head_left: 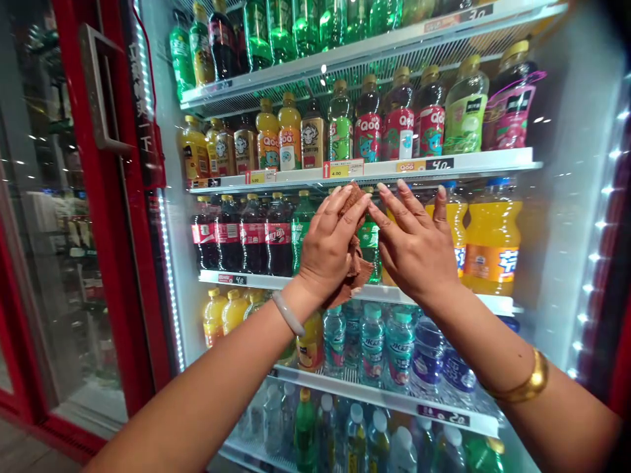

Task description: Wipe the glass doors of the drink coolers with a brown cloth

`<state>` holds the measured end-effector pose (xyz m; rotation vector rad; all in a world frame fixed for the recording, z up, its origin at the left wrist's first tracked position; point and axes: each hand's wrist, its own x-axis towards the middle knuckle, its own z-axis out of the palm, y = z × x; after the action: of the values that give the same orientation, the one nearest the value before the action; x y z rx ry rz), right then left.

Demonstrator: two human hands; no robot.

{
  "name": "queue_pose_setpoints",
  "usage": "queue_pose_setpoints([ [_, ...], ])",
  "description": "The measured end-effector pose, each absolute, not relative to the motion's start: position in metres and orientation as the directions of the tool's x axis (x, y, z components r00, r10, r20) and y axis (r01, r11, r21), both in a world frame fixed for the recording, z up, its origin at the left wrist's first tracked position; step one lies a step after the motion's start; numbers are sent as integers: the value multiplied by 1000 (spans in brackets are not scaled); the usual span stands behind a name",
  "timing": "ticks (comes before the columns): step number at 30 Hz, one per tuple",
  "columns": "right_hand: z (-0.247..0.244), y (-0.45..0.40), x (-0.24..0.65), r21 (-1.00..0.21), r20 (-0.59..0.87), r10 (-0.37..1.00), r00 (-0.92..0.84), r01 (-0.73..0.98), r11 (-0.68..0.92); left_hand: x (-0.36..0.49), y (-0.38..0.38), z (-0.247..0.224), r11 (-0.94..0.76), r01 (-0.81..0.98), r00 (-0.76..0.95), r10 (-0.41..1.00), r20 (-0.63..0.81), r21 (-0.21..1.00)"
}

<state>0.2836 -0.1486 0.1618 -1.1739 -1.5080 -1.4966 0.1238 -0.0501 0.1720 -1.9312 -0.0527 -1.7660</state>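
A crumpled brown cloth (361, 266) lies under my left hand (331, 242), whose palm and fingers press it in front of the bottles. A pale bangle circles that wrist. My right hand (414, 240) is beside it with fingers spread and nothing in its grasp, its thumb side close to the left fingertips. A gold bracelet (535, 378) is on the right forearm. Both hands are just below the shelf edge (379, 172) with the price tags. Behind them stand green bottles (302, 226) and large orange bottles (493, 236).
A lit drinks cooler with several shelves of bottles fills the view. Qoo bottles (368, 125) stand above the hands, dark cola bottles (252, 233) to the left, water bottles (428, 351) below. A red door frame with a metal handle (98, 89) is at the left.
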Motion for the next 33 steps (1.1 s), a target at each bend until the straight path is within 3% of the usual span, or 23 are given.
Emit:
queue_pose_setpoints([
  [4,158,-164,298,326,943,109,-313,937,-125,139,-59,183,-915,368,-23,-186,982,-165],
  [5,159,-167,301,317,947,101,-305,939,-136,148,-64,179,-916,364,-38,-196,980,-169],
  [8,160,-177,314,304,953,48,-301,938,-163,171,-78,158,-876,330,108,-336,936,-353],
  [11,160,-185,330,360,933,61,-355,921,-148,176,-80,155,-849,297,225,-383,896,-438],
  [13,159,-188,339,395,918,93,-386,911,-118,169,-76,169,-852,302,227,-371,901,-427],
  [17,156,-185,344,372,928,52,-368,921,-116,168,-76,189,-922,329,-45,-231,972,-204],
  [19,154,-183,343,332,942,-7,-337,931,-154,178,-84,177,-922,308,-41,-260,965,-235],
  [22,153,-180,343,280,955,-53,-293,944,-177,195,-97,150,-869,262,146,-393,908,-419],
  [24,154,-180,343,263,961,-44,-274,950,-166,197,-99,148,-850,247,231,-414,881,-464],
  [27,154,-181,343,263,963,-23,-270,952,-156,192,-95,172,-873,284,204,-350,914,-397],
  [30,153,-180,344,258,966,-3,-260,957,-134,194,-96,187,-913,324,47,-246,968,-248],
  [33,152,-180,346,254,967,17,-254,961,-111,208,-107,168,-910,307,80,-268,960,-280],
])
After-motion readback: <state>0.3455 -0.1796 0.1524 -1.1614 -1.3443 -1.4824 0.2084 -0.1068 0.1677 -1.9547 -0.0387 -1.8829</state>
